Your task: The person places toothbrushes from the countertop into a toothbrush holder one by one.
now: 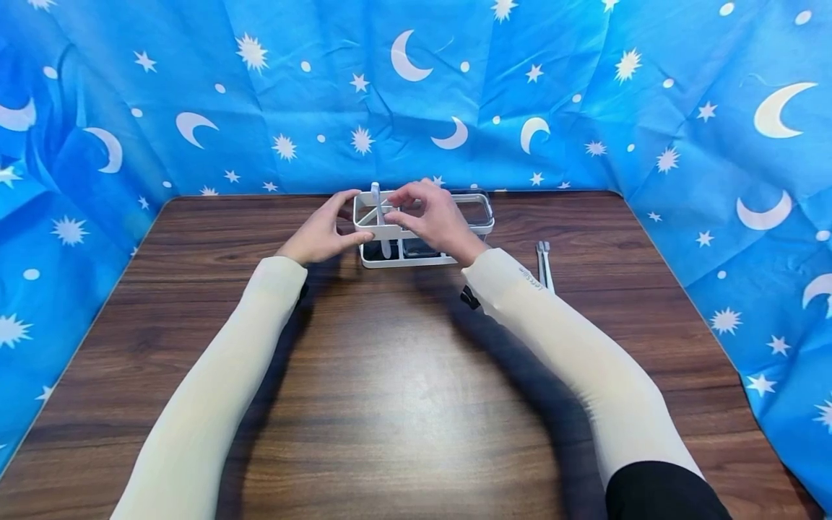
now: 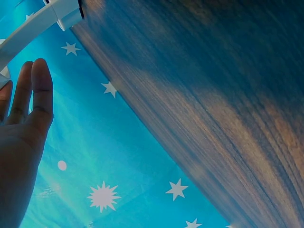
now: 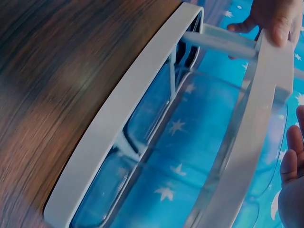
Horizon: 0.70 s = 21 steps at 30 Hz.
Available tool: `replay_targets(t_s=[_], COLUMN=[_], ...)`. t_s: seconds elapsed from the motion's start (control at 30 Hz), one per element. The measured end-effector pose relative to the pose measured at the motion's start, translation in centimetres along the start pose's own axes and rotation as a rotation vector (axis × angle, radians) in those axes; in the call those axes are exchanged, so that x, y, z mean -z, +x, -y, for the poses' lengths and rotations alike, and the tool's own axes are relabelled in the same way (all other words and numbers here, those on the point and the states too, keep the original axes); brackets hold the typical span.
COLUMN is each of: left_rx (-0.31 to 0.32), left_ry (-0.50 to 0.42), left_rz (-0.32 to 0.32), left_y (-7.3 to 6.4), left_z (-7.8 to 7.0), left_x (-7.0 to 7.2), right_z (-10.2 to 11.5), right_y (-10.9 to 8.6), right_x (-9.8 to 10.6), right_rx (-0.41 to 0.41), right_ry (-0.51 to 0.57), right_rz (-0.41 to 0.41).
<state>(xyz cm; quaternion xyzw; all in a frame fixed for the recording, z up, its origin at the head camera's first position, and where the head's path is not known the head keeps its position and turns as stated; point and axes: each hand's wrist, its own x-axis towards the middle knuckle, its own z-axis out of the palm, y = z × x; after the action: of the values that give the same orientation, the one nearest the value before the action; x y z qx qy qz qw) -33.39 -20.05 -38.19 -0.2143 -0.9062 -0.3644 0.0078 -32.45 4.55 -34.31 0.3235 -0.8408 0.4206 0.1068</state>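
Note:
A two-tier white toothbrush holder (image 1: 429, 263) with see-through walls stands near the back edge of the table. My left hand (image 1: 318, 230) holds its left end, thumb on the front of the upper rim and forefinger at the back corner. A pale toothbrush (image 1: 376, 196) stands upright in the left compartment, its lower end showing through the front opening. Just right of it is my right hand (image 1: 432, 217), with bent, parted thumb and forefinger and no object between them. In the right wrist view, the relaxed fingers (image 3: 289, 166) of that hand stand apart from the rim.
Two slim, pale toothbrush-like sticks (image 1: 546, 263) lie side by side on the wooden table (image 1: 403, 375), right of the holder and partly behind my right sleeve. A blue cloth (image 1: 338, 87) with moons and stars hangs along the back and both sides.

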Motion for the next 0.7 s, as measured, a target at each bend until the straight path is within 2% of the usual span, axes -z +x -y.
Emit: replay_targets(t_s=[0.13,0.4,0.6,0.7], left_rx=[0.009,0.023,0.028,0.029], left_ry=[-0.006,0.002,0.024,0.023], left_rz=[-0.001,0.012,0.009,0.012], left_y=[0.1,0.1,0.0,0.0], left_z=[0.2,-0.1,0.0,0.0], left_x=[0.0,0.0,0.1,0.1], right_z=[-0.5,-1.5,-2.2,-2.5], right_y=[-0.4,-1.2,-1.8,-2.1], right_x=[0.8,2.7,4.5,5.4], right_rx=[-0.023,-0.070,-0.083,-0.115], right_ry=[0.012,-0.055,-0.061,-0.069], right_rz=[-0.007,-0.014,-0.033,-0.040])
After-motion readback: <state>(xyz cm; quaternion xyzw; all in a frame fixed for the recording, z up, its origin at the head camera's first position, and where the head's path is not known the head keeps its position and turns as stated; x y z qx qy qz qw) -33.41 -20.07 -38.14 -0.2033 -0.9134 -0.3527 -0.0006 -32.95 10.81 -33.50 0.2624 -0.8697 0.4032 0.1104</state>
